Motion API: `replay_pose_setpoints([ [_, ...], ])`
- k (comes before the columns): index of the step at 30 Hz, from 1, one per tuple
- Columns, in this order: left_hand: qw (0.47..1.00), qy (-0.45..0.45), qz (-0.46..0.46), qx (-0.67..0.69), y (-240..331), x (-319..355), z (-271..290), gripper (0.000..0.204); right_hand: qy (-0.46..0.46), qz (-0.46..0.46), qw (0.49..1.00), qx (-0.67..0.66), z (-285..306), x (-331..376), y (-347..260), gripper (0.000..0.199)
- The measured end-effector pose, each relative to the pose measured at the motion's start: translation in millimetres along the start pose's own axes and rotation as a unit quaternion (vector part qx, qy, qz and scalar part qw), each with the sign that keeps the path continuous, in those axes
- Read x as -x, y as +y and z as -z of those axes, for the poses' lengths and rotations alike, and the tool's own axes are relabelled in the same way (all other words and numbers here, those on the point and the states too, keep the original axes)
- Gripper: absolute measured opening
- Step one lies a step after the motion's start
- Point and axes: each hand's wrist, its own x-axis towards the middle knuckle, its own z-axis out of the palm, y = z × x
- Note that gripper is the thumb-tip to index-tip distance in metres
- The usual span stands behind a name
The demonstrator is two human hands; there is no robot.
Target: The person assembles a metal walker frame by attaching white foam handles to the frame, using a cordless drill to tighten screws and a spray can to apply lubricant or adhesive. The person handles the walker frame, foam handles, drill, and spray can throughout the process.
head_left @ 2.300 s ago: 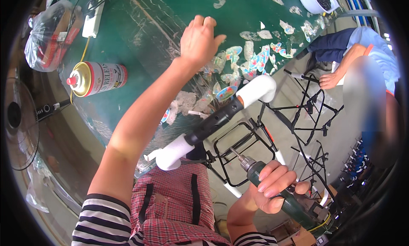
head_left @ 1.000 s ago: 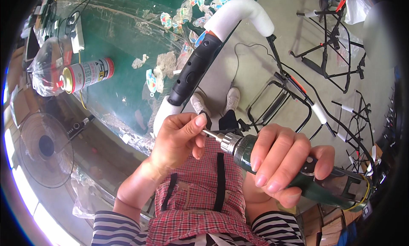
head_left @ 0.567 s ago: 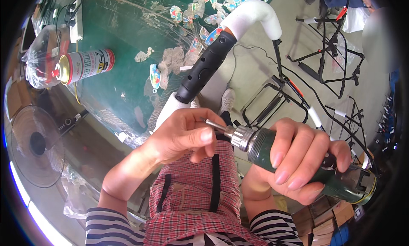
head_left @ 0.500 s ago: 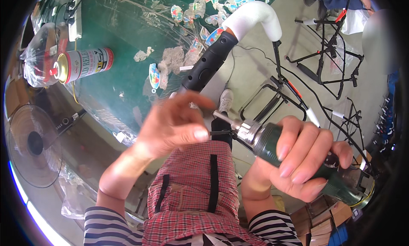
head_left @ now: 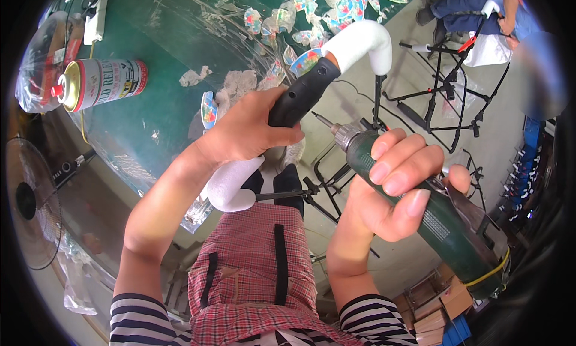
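My left hand [head_left: 251, 125] is closed around a black plastic sleeve [head_left: 305, 89] with screw holes. It joins a handlebar with a bent white foam grip [head_left: 363, 41] at its upper end and another foam grip [head_left: 229, 187] below my hand. A dark tube [head_left: 378, 100] runs down from the upper grip. In my right hand [head_left: 403, 177] is a green electric screwdriver [head_left: 441, 229], fingers wrapped round its body. Its slim bit [head_left: 322, 119] points at the sleeve but stays apart from it.
On the green table [head_left: 162, 22] lie a spray can [head_left: 105, 82], torn foam scraps and coloured labels. A fan [head_left: 30, 196] stands at the left. Black folding frames [head_left: 447, 88] stand on the floor, with another person [head_left: 510, 16] behind. Cardboard boxes [head_left: 435, 310] sit at lower right.
My left hand, blurred beside the screwdriver's nose before, now grips the black sleeve. The screwdriver's slim bit is now plainly visible. The lower foam grip has come into view.
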Motion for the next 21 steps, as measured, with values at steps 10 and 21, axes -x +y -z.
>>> replay_pose_setpoints([
  [10, 0.998, 0.024, -0.044, 0.037, -14, -3, -3, 0.028, -0.063, -0.014, 0.996, 0.063, -21, -8, 11, 0.035],
  [21, 1.0, 0.0, -0.017, 0.019, -14, -3, -1, 0.033, -0.023, -0.078, 0.996, 0.045, -32, -7, 9, 0.032],
])
